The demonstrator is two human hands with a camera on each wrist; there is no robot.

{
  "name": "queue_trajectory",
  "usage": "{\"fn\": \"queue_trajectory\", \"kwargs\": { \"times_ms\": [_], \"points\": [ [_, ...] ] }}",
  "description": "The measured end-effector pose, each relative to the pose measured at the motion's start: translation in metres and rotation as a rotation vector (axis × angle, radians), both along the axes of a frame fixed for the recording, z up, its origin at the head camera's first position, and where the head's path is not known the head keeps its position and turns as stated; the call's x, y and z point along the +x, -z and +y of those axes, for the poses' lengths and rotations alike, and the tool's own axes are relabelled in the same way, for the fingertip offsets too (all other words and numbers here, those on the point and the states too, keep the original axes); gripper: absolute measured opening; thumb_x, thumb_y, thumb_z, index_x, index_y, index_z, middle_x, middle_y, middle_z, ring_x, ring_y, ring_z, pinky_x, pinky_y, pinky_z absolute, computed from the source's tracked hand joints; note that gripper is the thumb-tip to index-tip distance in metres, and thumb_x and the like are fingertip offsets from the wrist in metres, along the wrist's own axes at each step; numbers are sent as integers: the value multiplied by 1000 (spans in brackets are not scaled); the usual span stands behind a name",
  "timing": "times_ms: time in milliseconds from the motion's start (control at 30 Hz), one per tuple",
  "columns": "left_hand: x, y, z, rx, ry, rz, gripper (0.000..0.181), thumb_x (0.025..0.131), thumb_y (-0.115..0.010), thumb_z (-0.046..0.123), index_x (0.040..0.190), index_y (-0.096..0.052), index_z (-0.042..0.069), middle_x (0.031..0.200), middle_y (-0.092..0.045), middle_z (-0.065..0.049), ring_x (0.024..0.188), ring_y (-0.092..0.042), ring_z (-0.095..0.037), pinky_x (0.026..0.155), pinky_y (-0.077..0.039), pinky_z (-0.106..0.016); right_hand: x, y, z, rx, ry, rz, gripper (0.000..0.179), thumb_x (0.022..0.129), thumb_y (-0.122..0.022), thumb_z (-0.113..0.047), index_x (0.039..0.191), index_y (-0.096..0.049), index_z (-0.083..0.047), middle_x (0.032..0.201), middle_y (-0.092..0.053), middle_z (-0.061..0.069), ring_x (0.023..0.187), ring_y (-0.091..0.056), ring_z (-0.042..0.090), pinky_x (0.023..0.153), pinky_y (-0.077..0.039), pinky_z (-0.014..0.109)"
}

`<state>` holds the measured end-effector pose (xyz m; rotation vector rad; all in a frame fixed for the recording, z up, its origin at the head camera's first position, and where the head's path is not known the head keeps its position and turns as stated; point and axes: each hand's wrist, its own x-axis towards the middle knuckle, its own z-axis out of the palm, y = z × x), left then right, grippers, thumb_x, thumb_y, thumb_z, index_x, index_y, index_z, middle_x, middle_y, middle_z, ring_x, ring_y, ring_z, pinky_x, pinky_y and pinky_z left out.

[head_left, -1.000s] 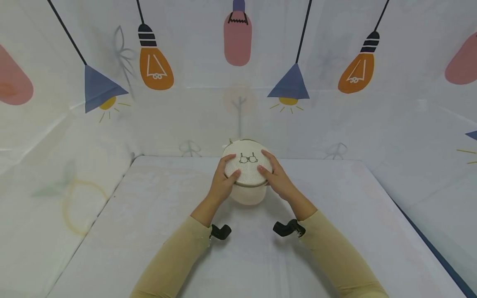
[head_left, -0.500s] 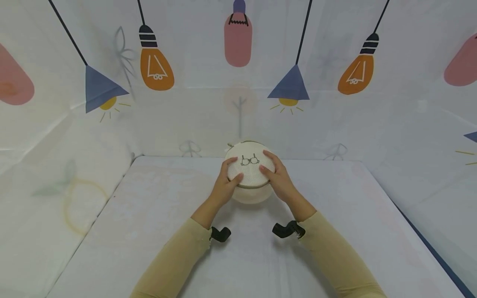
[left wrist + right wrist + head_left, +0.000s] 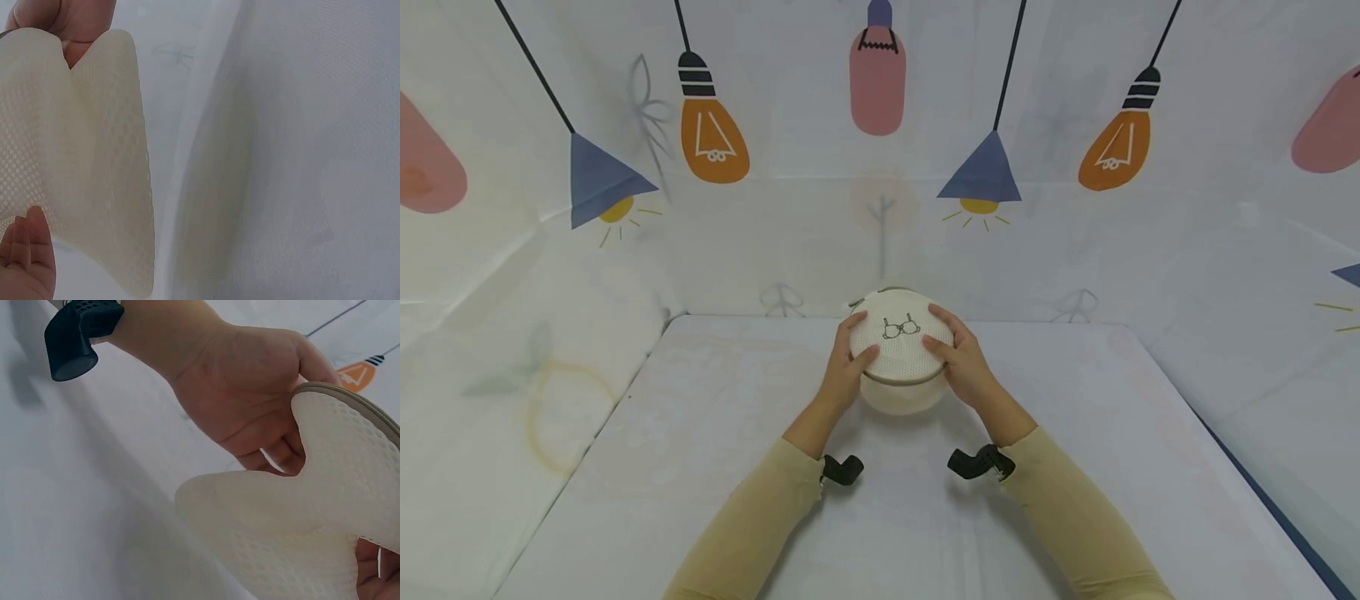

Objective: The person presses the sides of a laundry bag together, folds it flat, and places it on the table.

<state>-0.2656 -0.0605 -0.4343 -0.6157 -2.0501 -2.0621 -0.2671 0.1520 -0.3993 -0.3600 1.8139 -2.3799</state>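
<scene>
Cream mesh makes up the round pouch (image 3: 901, 354) that I hold between my two hands, at the middle of the head view, above the far part of the white table (image 3: 880, 533); my left hand (image 3: 842, 367) grips its left side and my right hand (image 3: 966, 367) its right, each with thumb and forefinger on the top face; that face tilts toward me and bears a dark drawing of spectacles (image 3: 900, 327); my beige sleeves (image 3: 741, 529) end near the wrists, each beside a black device (image 3: 842, 471); behind stands a pale backdrop (image 3: 805, 233) printed with lamps and bulbs.

In the left wrist view, the mesh wall folds inward in a deep dent just beside the hand at the top; fingertips (image 3: 39, 219) touch the wall low down; a soft shadow (image 3: 219, 187) lies on the table beside the pouch, a pale strip between them.

In the right wrist view, my right palm faces the camera, its fingers partly hidden behind the dented mesh; a grey-brown zip (image 3: 359, 400) curves along the rim.
</scene>
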Motion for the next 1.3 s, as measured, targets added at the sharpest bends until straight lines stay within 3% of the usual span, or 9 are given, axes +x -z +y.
{"fn": "queue_trajectory", "kwargs": {
  "times_ms": [200, 367, 467, 633, 733, 1033, 1200, 1300],
  "points": [
    [7, -13, -5, 30, 50, -39, 63, 100, -49, 8, 155, -21, 1, 164, -13, -20, 152, -11, -32, 123, -6, -45, 0, 2, 0, -29, -16, -26, 65, 99, -57, 3, 157, -30, -7, 162, -26, 10, 124, -52, 14, 93, -50, 20],
    [16, -26, -9, -2, 45, -48, 62, 97, -49, 7, 153, -24, -2, 164, -14, -20, 152, -12, -32, 123, -9, -43, 1, 1, 1, -29, -30, -43, 65, 99, -57, 3, 157, -29, -7, 163, -24, 10, 116, -57, 11, 89, -52, 21],
    [9, -19, -11, 31, 49, -60, 62, 95, -47, 5, 154, -25, 1, 164, -17, -17, 152, -15, -30, 123, -11, -42, 1, 2, 1, -18, -41, -51, 65, 99, -57, 2, 157, -29, -7, 163, -23, 11, 114, -59, 10, 88, -53, 20],
    [-10, 5, -13, 83, 77, -75, 65, 95, -45, 5, 156, -25, 10, 165, -19, -10, 151, -18, -25, 123, -12, -40, 1, 3, 1, -11, -61, -73, 64, 99, -56, 2, 157, -30, -7, 163, -23, 10, 113, -59, 10, 87, -53, 21],
    [-11, 9, -13, 86, 77, -78, 64, 94, -47, 9, 155, -27, 11, 164, -20, -8, 150, -20, -24, 122, -13, -40, 0, 4, 1, -10, -64, -84, 64, 99, -55, 2, 157, -30, -8, 163, -24, 10, 114, -58, 11, 86, -53, 21],
    [-7, 8, -10, 98, 102, -92, 61, 97, -50, 9, 153, -24, 7, 160, -24, -16, 142, -33, -33, 118, -25, -42, -2, 5, 3, 39, -70, -98, 65, 100, -56, -2, 158, -28, -10, 163, -23, 11, 115, -57, 13, 87, -52, 21],
    [-3, 2, -8, 70, 88, -72, 63, 97, -50, 2, 153, -22, 1, 160, -21, -22, 147, -25, -35, 122, -15, -43, -4, 5, 4, 66, -68, -83, 64, 100, -55, -3, 158, -27, -9, 163, -22, 11, 121, -52, 16, 88, -51, 21],
    [6, -10, -8, 50, 81, -69, 61, 95, -52, 0, 150, -25, -4, 160, -20, -25, 149, -22, -37, 122, -14, -45, -6, 5, 4, 68, -64, -83, 64, 100, -54, -2, 157, -28, -9, 164, -21, 10, 126, -48, 19, 88, -51, 20]
  ]
}}
